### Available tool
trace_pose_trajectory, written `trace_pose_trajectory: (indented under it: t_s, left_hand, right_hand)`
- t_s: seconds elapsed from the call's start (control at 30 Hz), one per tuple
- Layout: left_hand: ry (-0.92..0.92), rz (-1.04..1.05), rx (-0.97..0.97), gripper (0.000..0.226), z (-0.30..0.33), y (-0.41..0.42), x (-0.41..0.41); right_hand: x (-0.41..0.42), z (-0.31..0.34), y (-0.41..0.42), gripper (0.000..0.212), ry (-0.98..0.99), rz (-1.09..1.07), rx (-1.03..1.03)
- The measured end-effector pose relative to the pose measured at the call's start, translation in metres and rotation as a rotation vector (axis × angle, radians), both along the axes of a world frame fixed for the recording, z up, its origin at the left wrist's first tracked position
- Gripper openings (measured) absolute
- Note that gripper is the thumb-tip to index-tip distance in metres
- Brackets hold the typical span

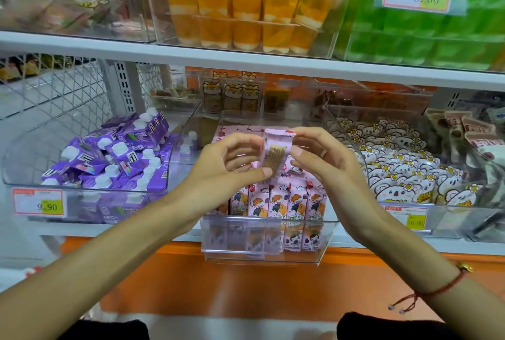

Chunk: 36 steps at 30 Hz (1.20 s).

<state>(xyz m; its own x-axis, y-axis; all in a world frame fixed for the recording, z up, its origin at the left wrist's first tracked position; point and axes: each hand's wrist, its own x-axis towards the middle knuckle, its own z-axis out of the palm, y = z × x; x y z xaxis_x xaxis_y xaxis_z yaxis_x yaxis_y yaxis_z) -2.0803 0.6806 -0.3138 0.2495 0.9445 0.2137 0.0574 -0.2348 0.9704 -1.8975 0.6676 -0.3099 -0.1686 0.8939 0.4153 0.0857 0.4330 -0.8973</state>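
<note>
Now both hands pinch one pink packet (276, 148) just above the clear bin (326, 238). The left hand (226, 167) holds its left side, and the right hand (325, 162) holds its right side. It could slip and drop outside the bin, because only fingertips hold it. It could also bump the other packets (289, 203) standing in the bin. The packet is small, pink and thin, with brown sticks showing through the front.
</note>
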Motion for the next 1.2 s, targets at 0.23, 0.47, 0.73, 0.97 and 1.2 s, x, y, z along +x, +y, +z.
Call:
trace_pose_trajectory:
  t_s: [0.23,0.47,0.73,0.97,1.2]
  left_hand:
    - [-0.143,0.089,-0.038,0.048,-0.002,0.003,0.003]
    - [-0.324,0.047,-0.126,0.052,-0.002,0.004,0.004]
    - [-0.203,0.129,0.170,0.043,0.002,0.003,0.008]
    - [0.155,0.124,0.564,0.048,-0.008,0.010,0.027]
    - [0.532,0.082,0.502,0.011,0.001,0.053,0.018]
  right_hand:
    - [-0.007,-0.001,-0.005,0.044,-0.084,0.018,0.050]
    - [-0.009,-0.002,-0.003,0.023,-0.027,-0.074,0.047]
    - [-0.006,0.002,0.002,0.029,-0.086,-0.090,-0.077]
    - [-0.010,0.007,-0.002,0.025,-0.089,-0.228,0.157]
    - [0.021,0.016,0.005,0.014,0.136,-0.517,0.164]
